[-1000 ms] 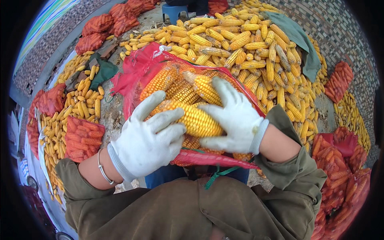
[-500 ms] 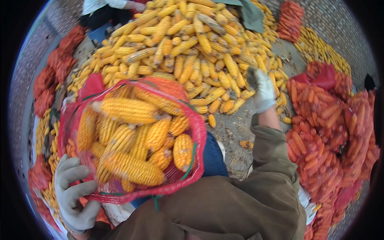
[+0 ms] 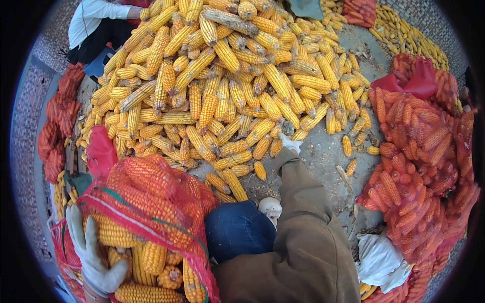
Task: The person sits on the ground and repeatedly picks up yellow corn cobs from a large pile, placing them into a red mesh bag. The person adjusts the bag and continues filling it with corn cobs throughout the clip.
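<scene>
A red mesh bag (image 3: 146,189) full of yellow corn cobs tilts at the lower left, its mouth toward me. My left hand (image 3: 98,260), in a pale glove, is at the bag's mouth with its fingers apart, against the corn cobs (image 3: 149,260) inside. My right hand (image 3: 290,143), also gloved, is stretched forward to the near edge of a large corn pile (image 3: 217,86). It is small and foreshortened there, so I cannot tell whether its fingers hold a cob.
Filled red mesh bags (image 3: 414,146) are heaped on the right, near a white cloth (image 3: 381,260). More red bags (image 3: 63,121) line the left. A person (image 3: 98,22) sits at the far left of the pile. Loose cobs (image 3: 351,167) lie on the concrete floor (image 3: 328,151).
The view has shifted, and the bag appears lower and tipped more toward me. My left hand has moved from beside the rim onto the cobs. My right hand appears lower and farther left.
</scene>
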Motion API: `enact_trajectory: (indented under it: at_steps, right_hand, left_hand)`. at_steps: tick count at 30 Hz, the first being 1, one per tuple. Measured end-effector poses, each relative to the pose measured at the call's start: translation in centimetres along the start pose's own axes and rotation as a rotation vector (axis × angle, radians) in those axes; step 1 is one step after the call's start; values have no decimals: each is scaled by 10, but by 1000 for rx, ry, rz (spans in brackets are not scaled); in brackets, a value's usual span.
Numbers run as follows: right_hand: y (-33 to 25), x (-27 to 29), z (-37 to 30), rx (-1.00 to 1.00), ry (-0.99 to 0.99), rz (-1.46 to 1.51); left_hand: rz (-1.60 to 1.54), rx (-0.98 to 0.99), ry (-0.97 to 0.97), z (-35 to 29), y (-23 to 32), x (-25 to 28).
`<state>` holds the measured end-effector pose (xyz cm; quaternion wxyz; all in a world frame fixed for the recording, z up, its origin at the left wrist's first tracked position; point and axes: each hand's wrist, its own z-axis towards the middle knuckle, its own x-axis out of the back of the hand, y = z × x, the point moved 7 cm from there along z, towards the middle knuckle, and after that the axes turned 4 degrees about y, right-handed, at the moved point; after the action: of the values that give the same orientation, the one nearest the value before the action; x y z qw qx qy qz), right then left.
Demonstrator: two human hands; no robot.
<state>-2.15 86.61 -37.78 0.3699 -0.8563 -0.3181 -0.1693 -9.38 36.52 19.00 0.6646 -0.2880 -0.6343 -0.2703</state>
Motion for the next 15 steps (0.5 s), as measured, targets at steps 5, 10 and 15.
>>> enact_trajectory:
  at_steps: [5,10,15]
  right_hand:
    - [45,-8,68,-132,-142,341]
    - [9,2,-20,-239,82,293]
    - [-4,1,-105,52,-495,1076]
  left_hand:
    - [-187,-36,100,27,-1,-13]
    - [-175,49,94,15,7,-12]
    - [-56,-3,122,10,12,-3]
